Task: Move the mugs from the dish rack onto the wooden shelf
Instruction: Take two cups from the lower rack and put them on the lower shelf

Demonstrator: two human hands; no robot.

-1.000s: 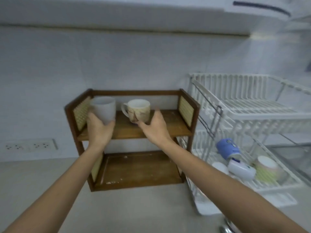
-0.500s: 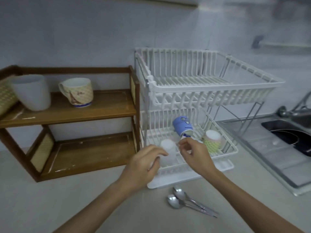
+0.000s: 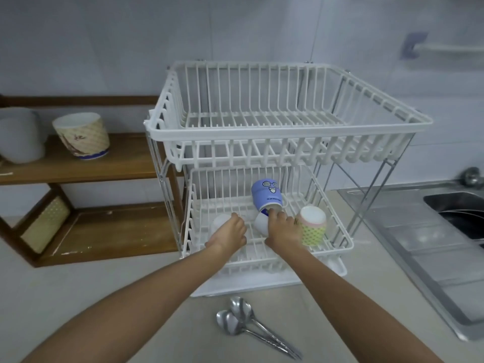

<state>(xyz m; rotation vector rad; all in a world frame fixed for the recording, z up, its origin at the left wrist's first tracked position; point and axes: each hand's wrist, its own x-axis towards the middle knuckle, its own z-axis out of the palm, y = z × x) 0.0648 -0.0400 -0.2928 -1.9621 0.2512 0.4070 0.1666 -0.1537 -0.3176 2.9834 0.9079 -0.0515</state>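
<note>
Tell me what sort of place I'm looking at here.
Most likely a home kitchen counter. A white two-tier dish rack with mugs in its lower tier stands beside a steel sink, with a tap at the tiled wall, and two spoons lie on the worktop.

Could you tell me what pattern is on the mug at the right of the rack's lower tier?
Green dots on pale yellow-green, pink rim band: mug, head view.

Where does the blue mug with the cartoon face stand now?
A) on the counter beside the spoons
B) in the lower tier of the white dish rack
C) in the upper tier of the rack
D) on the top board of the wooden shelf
B: the blue mug leans in the lower tier of the dish rack, just behind the right hand; the upper tier holds nothing.
</note>
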